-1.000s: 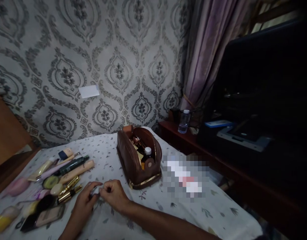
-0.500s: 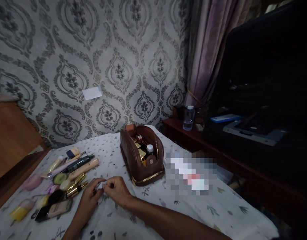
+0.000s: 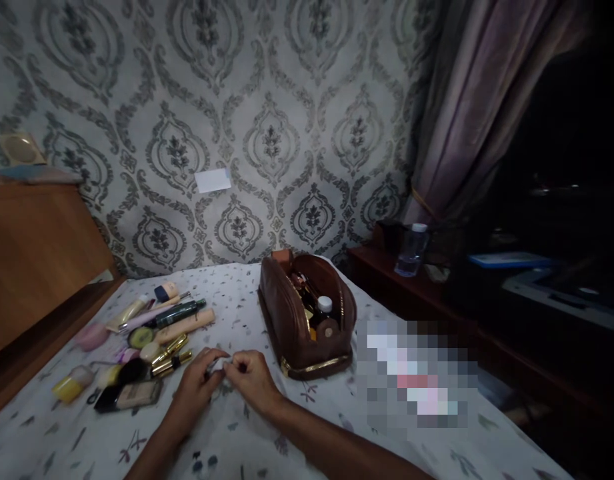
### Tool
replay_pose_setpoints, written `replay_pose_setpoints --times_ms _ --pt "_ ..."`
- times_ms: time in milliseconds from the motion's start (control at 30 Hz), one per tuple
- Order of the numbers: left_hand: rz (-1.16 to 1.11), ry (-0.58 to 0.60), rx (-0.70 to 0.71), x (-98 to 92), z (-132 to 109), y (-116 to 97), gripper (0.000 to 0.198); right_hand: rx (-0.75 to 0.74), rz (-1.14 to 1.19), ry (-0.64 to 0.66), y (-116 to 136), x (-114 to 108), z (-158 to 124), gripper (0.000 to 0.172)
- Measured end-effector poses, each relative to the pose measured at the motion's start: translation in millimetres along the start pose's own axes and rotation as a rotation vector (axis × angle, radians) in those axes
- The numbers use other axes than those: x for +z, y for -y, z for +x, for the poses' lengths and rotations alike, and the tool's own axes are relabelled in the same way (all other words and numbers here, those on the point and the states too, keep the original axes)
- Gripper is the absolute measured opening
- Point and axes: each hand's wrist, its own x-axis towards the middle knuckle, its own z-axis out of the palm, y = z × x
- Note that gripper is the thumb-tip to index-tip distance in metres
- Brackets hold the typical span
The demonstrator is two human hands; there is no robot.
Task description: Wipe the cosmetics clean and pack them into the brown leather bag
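Just left of the bag, my left hand (image 3: 201,381) has its fingers closed around a small white object (image 3: 219,365), mostly hidden, whose kind I cannot make out. Against its other end, my right hand (image 3: 255,383) is curled with thumb and forefinger pinched together. Whether those fingertips grip the object or only touch it is hard to see. Beyond my right hand stands a brown zip bag (image 3: 287,313), unzipped, with a white-capped bottle (image 3: 325,305) among other items inside. Gold tubes (image 3: 171,363) lie close to my left hand.
Cosmetics cover the left of the patterned sheet (image 3: 237,440): a foundation bottle (image 3: 139,395), a dark green tube (image 3: 179,312), a beige tube (image 3: 187,327) and a pink round item (image 3: 91,337). A blurred-out patch is right of the bag. A water bottle (image 3: 411,252) stands on the dark red ledge.
The view has swung left, so the bag, cosmetics and hands appear farther right. Both hands stay together at the small white object, which shows slightly more between them.
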Motion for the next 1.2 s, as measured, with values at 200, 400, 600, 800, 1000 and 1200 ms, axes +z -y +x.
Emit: replay_pose_setpoints --times_ms 200,400,600,800,1000,1200 --pt "-0.007 -0.009 0.046 0.8 -3 -5 0.023 0.014 0.007 0.048 2 -3 1 0.040" --pt "0.037 0.002 0.041 4.0 -4 -1 0.023 0.031 -0.005 0.076 7 -7 5 0.042" --pt "0.056 0.026 0.014 2.2 -6 -6 0.027 0.026 -0.039 0.088 11 -8 7 0.051" --pt "0.077 0.054 -0.023 -1.0 -6 -11 0.027 0.026 -0.037 0.074 7 -8 10 0.054" --pt "0.117 0.013 0.026 -1.3 -9 -11 0.026 0.002 -0.049 0.072 7 -8 9 0.054" --pt "0.154 -0.017 0.065 0.8 -13 -11 0.030 0.026 -0.054 0.108 14 -7 6 0.052"
